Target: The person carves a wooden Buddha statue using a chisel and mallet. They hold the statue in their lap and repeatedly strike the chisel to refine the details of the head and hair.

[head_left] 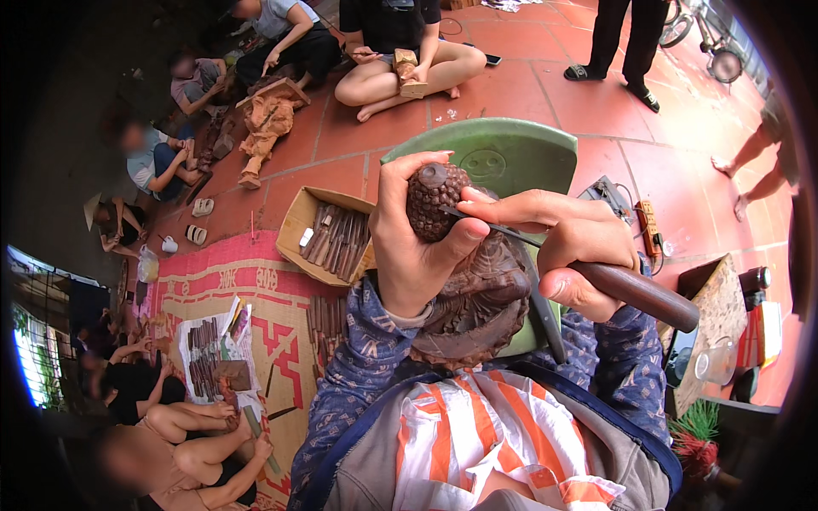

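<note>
My left hand [406, 243] clasps the knobbly carving [470, 308] and my right hand [581, 238] grips a chisel [643, 295], hiding its middle.

A green plastic chair [528, 153] stands on the red-tiled floor [520, 94] beneath a dark wood carving [473, 307] — the contact between them is hidden. To the left, a pink-and-beige mat [285, 383] bears a row of tools [326, 328]; directly on the tiles lie a yellow power strip [648, 226] and pale slippers [203, 207].
</note>
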The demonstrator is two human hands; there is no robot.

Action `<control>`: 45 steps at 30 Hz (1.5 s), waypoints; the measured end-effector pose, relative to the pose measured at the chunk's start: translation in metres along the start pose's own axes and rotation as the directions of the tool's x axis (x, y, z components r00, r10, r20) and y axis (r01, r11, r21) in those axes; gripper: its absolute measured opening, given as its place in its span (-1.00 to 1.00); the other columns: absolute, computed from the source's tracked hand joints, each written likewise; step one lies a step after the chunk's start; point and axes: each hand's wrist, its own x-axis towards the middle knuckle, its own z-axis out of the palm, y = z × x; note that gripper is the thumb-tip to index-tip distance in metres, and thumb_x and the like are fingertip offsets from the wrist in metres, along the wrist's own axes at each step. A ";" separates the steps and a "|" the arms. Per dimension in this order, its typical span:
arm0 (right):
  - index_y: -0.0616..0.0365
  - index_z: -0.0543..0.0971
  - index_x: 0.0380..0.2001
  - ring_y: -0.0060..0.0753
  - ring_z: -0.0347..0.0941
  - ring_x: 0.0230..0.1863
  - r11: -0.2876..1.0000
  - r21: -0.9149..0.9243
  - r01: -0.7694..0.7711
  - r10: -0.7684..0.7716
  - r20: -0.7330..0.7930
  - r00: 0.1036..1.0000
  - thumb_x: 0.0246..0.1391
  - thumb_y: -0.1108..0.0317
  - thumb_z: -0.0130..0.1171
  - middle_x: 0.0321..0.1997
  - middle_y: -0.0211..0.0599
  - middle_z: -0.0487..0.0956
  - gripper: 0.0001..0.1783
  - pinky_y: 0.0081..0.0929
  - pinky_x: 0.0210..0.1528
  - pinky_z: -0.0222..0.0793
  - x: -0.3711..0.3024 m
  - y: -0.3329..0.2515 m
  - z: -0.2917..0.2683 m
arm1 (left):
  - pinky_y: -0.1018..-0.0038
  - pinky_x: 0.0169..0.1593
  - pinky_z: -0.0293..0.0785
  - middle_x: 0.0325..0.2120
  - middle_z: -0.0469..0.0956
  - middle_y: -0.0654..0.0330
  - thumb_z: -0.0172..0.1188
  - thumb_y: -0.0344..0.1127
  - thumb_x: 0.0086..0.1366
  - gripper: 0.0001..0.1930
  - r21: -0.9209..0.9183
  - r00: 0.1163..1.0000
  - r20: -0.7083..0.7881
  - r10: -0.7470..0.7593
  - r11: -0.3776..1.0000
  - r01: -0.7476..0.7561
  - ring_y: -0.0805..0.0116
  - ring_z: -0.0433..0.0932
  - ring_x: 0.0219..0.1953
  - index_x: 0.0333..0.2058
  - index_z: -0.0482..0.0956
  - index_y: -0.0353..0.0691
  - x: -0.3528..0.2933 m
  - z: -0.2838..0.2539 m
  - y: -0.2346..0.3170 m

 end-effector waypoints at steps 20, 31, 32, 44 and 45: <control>0.36 0.44 -0.61 0.12 0.56 -0.30 0.950 -0.311 0.036 -0.013 0.076 0.997 0.00 0.32 0.26 -0.08 0.34 0.48 -0.68 -0.29 -0.24 0.50 0.015 -0.024 0.009 | 0.48 -0.24 0.51 -0.39 0.54 0.15 0.30 0.28 0.03 -0.22 0.021 0.999 -0.018 0.038 0.999 -0.037 0.38 0.58 -0.35 -0.04 0.35 -0.31 -0.002 -0.001 -0.005; 0.22 0.45 -0.44 0.22 0.40 0.13 0.980 -0.181 0.087 -0.161 -0.449 0.879 0.19 -0.02 0.08 0.12 0.42 0.31 -0.55 0.07 0.12 0.34 -0.011 -0.003 0.026 | 0.42 -0.12 0.48 -0.23 0.50 0.10 0.41 0.28 -0.15 -0.12 0.092 0.999 0.041 0.031 0.995 -0.034 0.31 0.56 -0.22 -0.03 0.36 -0.29 -0.002 -0.003 -0.009; 0.24 0.45 -0.38 0.04 0.49 0.03 0.984 -0.169 0.058 -0.132 -0.470 0.872 0.19 0.00 0.10 0.06 0.30 0.35 -0.56 -0.09 0.06 0.41 -0.018 0.001 0.026 | 0.41 -0.11 0.48 -0.22 0.50 0.10 0.42 0.27 -0.16 -0.12 0.108 0.999 0.037 0.026 0.994 -0.030 0.31 0.55 -0.21 -0.03 0.36 -0.29 -0.002 -0.004 -0.009; 0.19 0.57 -0.48 -0.06 0.61 -0.18 0.989 -0.147 0.032 -0.068 -0.250 0.966 -0.23 0.55 0.40 -0.12 0.20 0.59 -0.80 -0.32 -0.10 0.49 -0.040 0.005 0.025 | 0.40 -0.03 0.42 -0.17 0.47 0.08 0.41 0.27 -0.11 -0.11 0.087 0.994 0.096 0.051 0.994 -0.060 0.31 0.50 -0.15 0.02 0.33 -0.31 -0.001 -0.010 -0.011; 0.19 0.57 -0.48 -0.06 0.60 -0.17 0.994 -0.093 0.052 -0.073 -0.234 0.969 -0.23 0.54 0.40 -0.12 0.21 0.58 -0.80 -0.31 -0.09 0.49 -0.041 0.006 0.022 | 0.40 -0.02 0.42 -0.17 0.47 0.07 0.36 0.29 -0.06 -0.12 0.058 0.994 0.104 0.038 0.997 -0.044 0.31 0.50 -0.15 0.03 0.33 -0.31 0.000 -0.008 -0.008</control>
